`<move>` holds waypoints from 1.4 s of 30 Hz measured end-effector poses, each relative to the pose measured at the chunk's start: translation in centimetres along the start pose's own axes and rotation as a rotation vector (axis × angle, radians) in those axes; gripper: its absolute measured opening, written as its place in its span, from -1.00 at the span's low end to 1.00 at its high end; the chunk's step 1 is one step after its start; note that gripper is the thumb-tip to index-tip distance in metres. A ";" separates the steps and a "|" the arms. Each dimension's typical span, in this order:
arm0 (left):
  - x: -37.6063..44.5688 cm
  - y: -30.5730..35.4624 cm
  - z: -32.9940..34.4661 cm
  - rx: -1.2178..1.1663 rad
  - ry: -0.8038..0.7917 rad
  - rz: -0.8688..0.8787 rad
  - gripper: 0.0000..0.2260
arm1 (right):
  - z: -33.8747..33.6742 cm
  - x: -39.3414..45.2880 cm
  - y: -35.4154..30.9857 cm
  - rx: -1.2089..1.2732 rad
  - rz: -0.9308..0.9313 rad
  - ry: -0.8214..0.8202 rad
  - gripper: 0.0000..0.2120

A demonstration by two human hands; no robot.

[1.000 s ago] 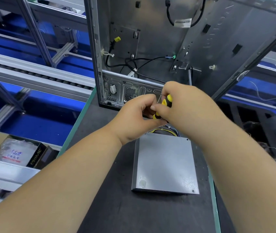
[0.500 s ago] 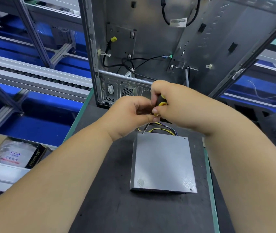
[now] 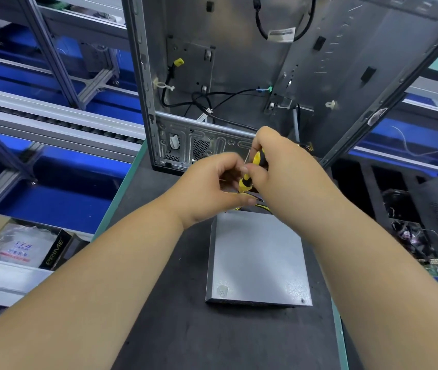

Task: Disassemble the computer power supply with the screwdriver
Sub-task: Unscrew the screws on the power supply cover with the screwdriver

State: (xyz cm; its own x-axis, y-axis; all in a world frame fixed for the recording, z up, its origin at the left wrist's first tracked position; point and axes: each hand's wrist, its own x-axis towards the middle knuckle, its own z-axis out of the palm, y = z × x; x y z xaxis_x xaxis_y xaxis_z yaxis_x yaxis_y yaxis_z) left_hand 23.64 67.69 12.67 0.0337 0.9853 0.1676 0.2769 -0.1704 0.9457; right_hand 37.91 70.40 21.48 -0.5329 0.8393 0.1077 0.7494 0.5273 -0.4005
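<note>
Right hand grips yellow-black screwdriver, left hand curled against it, contents hidden; box left of left forearm, marked "PRIME", holds plastic bag.

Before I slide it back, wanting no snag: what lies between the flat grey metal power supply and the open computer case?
In the head view, yellow and black wires leave the power supply toward the case, with both hands above them.

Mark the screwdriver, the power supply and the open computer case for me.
screwdriver [image 3: 245,182]: head view, on the yellow-and-black handle showing between the hands.
power supply [image 3: 258,259]: head view, on its flat grey top cover.
computer case [image 3: 239,73]: head view, on the bare inner metal panel.
</note>
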 end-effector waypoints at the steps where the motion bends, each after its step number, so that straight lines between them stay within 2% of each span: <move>1: -0.5 -1.0 -0.3 -0.003 -0.031 -0.047 -0.71 | -0.1 0.0 0.0 0.012 -0.013 -0.018 -0.87; 5: -2.5 -4.0 -1.0 0.022 -0.063 -0.269 -0.79 | -0.6 0.1 -0.2 0.080 -0.066 -0.091 -0.86; 9: -2.9 -4.2 -0.7 -0.018 -0.024 -0.330 -0.83 | -0.9 0.3 -0.6 0.083 -0.146 -0.155 -0.74; 12: -3.1 -4.1 -0.6 -0.088 0.009 -0.310 -0.71 | -0.9 0.7 -0.7 0.065 -0.170 -0.199 -0.70; 16: -3.2 -3.3 -0.5 -0.116 0.028 -0.217 -0.73 | -0.9 0.9 -0.9 0.080 -0.209 -0.216 -0.73; 20: -2.3 -1.4 -0.6 -0.348 0.051 -0.053 -0.68 | -1.0 1.0 -0.7 0.092 -0.168 -0.188 -0.80; 24: -1.5 -0.4 -0.7 -0.217 0.035 -0.010 -0.70 | -1.1 0.7 -0.1 0.023 -0.133 -0.133 -0.93; 28: -1.3 0.1 -0.1 -0.156 0.064 0.043 -0.77 | -0.2 0.4 0.1 0.015 -0.192 -0.043 -0.94; 29: -1.3 0.0 0.0 -0.155 0.081 0.054 -0.78 | 0.4 0.3 0.2 0.031 -0.189 0.005 -0.88; 30: -1.3 -0.1 0.1 -0.148 0.093 0.068 -0.79 | 1.1 0.2 0.2 0.114 -0.155 0.071 -0.80; 32: -1.3 -0.2 0.3 -0.126 0.110 0.090 -0.79 | 2.5 -0.2 -0.4 0.552 0.000 0.224 -0.73; 34: -1.3 -0.1 0.4 -0.132 0.127 0.092 -0.76 | 3.7 -0.5 -1.2 1.011 0.140 0.335 -0.83; 36: -1.3 -0.3 0.4 -0.160 0.109 0.061 -0.76 | 4.5 -0.6 -1.5 1.119 0.158 0.390 -0.93; 38: -1.6 -1.1 0.3 -0.132 0.054 -0.010 -0.74 | 5.2 -0.6 -1.4 1.139 0.104 0.393 -0.90; 40: -2.4 -2.5 0.1 -0.034 0.032 -0.135 -0.68 | 5.5 -0.5 -1.1 1.220 0.023 0.357 -0.92; 42: -3.4 -3.8 0.1 -0.013 0.038 -0.256 -0.70 | 5.6 -0.5 -0.7 1.303 -0.035 0.302 -0.96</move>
State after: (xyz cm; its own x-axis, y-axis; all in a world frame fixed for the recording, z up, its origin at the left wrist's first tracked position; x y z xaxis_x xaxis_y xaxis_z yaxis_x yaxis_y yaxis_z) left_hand 22.58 64.97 8.44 -0.0721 0.9951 -0.0677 0.2590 0.0842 0.9622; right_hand 35.44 68.87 16.67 -0.3103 0.9134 0.2634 -0.2720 0.1802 -0.9453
